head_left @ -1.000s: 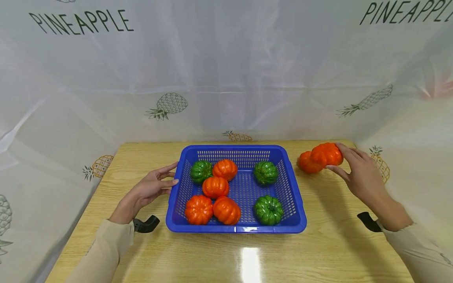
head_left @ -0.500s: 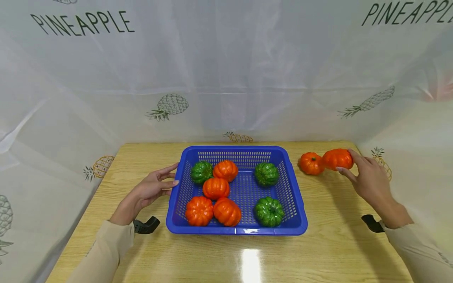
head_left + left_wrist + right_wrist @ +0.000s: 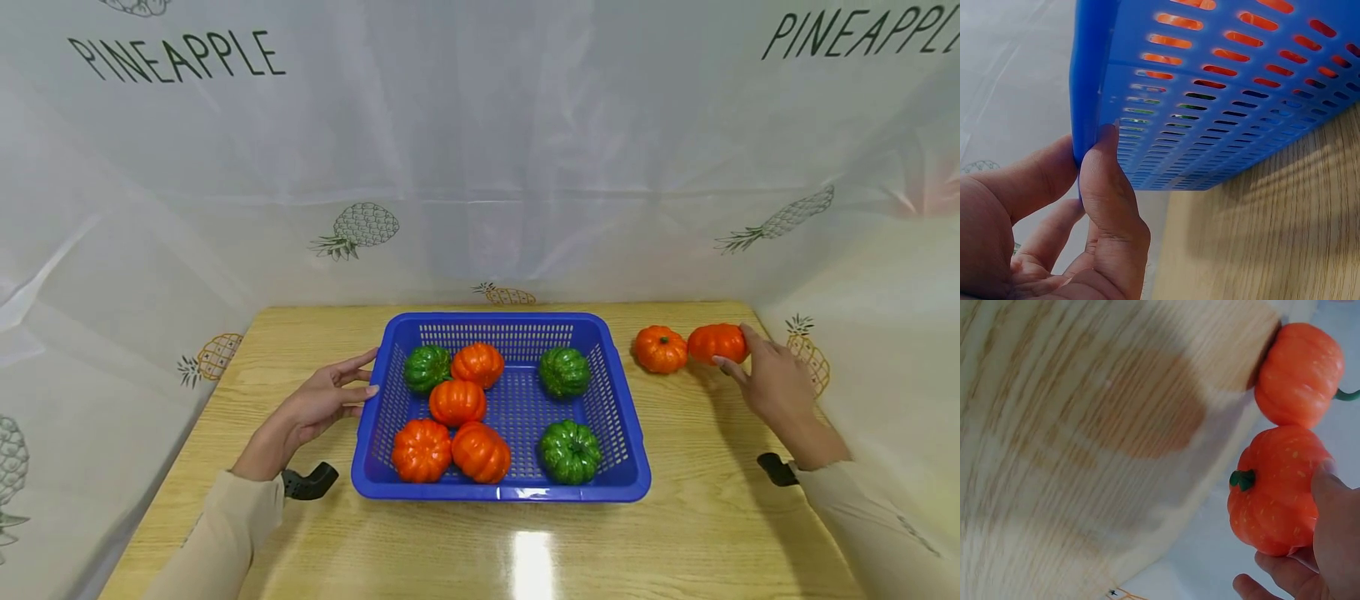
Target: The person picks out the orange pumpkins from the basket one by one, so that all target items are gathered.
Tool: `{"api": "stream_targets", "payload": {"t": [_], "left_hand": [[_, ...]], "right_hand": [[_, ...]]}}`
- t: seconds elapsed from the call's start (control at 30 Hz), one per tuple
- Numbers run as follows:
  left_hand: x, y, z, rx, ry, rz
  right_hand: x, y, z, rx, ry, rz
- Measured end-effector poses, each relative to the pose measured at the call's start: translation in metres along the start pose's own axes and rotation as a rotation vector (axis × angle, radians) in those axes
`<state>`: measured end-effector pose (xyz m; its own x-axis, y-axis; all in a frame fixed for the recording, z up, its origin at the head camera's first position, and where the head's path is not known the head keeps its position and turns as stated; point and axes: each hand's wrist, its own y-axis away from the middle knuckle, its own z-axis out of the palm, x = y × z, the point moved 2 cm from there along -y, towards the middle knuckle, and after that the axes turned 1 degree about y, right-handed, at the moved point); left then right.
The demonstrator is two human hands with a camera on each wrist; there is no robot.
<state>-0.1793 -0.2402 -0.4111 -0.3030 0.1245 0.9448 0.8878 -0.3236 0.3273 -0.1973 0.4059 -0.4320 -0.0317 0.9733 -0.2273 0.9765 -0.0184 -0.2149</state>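
Note:
My right hand [image 3: 782,385] holds an orange toy pumpkin [image 3: 716,343] at the back right of the table, thumb and fingers around its right side. In the right wrist view this pumpkin [image 3: 1279,494] shows a short green stem and touches a second orange pumpkin [image 3: 1300,375]. That second pumpkin [image 3: 661,349] stands just left of it in the head view. My left hand [image 3: 318,407] pinches the left rim of a blue plastic basket [image 3: 360,442]; in the left wrist view, fingertips [image 3: 1107,140] lie beneath the rim against the slotted wall.
Inside the basket lie several orange pumpkins [image 3: 457,402], mostly at its left, with a green pumpkin [image 3: 427,368] at back left. Two more green ones [image 3: 570,451] sit at its right. A white pineapple-print sheet [image 3: 480,167] hangs behind the wooden table [image 3: 420,550].
My right hand has carried its pumpkin rightward and down, from in front of the other orange pumpkin to beside it. The left hand and basket have stayed in place.

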Motion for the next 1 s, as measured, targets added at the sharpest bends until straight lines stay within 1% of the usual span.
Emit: {"api": "stream_targets", "payload": {"t": [0.17, 0.37, 0.47, 0.7, 0.87, 1.0], "left_hand": [[0.0, 0.001, -0.001, -0.003, -0.005, 0.002], [0.001, 0.002, 0.001, -0.008, -0.012, 0.004], [0.002, 0.002, 0.003, -0.014, -0.013, 0.009], [0.002, 0.002, 0.003, -0.013, -0.011, 0.012], [0.001, 0.001, 0.003, -0.012, -0.014, 0.014], [0.0, 0.0, 0.003, -0.01, -0.01, 0.015]], "right_hand": [[0.001, -0.003, 0.007, 0.023, 0.011, -0.02], [0.003, -0.007, 0.013, 0.021, 0.002, -0.017], [0.005, -0.008, 0.016, 0.019, 0.003, -0.031], [0.007, -0.008, 0.021, 0.026, -0.062, -0.072], [0.009, -0.007, 0.022, 0.015, -0.034, -0.068], [0.01, -0.006, 0.022, -0.015, -0.01, -0.052]]}}
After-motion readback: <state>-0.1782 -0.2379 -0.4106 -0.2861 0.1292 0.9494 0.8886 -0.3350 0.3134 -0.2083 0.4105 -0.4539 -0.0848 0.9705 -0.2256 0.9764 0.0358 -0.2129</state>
